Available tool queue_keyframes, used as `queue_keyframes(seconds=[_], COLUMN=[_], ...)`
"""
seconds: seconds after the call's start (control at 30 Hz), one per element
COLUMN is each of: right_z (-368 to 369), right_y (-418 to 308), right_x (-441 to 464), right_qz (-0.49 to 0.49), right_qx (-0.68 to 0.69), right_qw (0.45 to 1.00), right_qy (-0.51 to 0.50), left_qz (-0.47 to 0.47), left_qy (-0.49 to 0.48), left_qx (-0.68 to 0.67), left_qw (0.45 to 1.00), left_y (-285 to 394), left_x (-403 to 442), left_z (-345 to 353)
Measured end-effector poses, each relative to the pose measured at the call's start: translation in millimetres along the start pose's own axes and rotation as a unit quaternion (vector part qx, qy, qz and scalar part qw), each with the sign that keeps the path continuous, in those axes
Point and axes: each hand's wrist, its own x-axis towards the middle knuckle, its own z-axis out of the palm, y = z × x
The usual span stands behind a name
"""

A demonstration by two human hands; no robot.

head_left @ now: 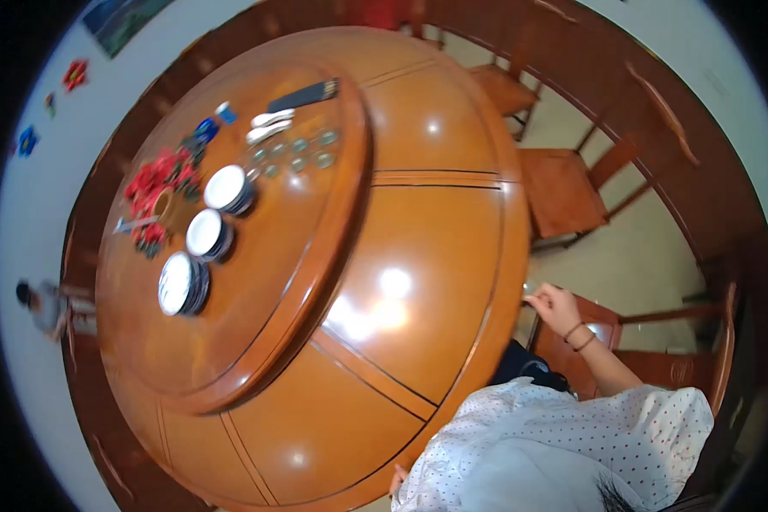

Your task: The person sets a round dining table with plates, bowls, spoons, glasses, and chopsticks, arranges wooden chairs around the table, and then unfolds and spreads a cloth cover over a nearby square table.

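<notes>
My right hand (557, 309) is beside the table's right rim, above a chair seat. Its fingers are pinched together; a faint clear glint shows by the fingertips, too small to name. Only a bit of my left hand (398, 479) shows at the lower table edge, the rest hidden by my dotted white sleeve. Close to both hands is the large round wooden table (435, 247). On its raised turntable (256, 341) stand three stacks of white bowls or plates: a far stack (227, 189), a middle stack (206, 234) and a near stack (179, 283).
Several small glasses (299, 154), white spoons (270, 128) and a dark bundle (303, 96), perhaps chopsticks, lie on the turntable. Red flowers (158, 181) are there too. Wooden chairs (563, 192) line the right side. Another person (49, 309) is at the far left.
</notes>
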Motion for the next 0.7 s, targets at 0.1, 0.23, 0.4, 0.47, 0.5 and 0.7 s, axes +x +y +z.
queue_keyframes(seconds=[0.1, 0.23, 0.4, 0.47, 0.5, 0.7], right_z=[4.9, -8.8, -48.3, -68.8, -80.3, -131.9], right_y=[11.3, 36.5, 102.0, 133.7, 145.7, 184.7], right_x=[-14.5, -21.6, 1.4, 19.3, 30.8, 100.3], right_qz=[-0.014, -0.031, 0.026, 0.039, 0.031, 0.088], right_qx=[0.025, 0.04, 0.008, 0.009, 0.006, -0.025], right_qw=[0.999, 0.992, 0.99, 0.992, 0.992, 0.986], right_qy=[-0.032, -0.117, -0.137, -0.121, -0.124, -0.139], left_qz=[0.046, 0.091, 0.077, 0.144, 0.136, 0.136], left_qy=[-0.051, -0.118, -0.127, -0.164, -0.156, -0.19], left_qx=[0.003, 0.024, 0.032, 0.029, 0.125, -0.003], left_qw=[0.998, 0.989, 0.988, 0.976, 0.97, 0.972], left_y=[-0.4, 25.3, 51.5, 81.1, 101.7, 206.4], left_x=[23.1, 32.8, 8.6, -18.0, -29.2, -86.5], left_z=[3.9, 28.0, 108.1, 144.7, 157.5, 237.8])
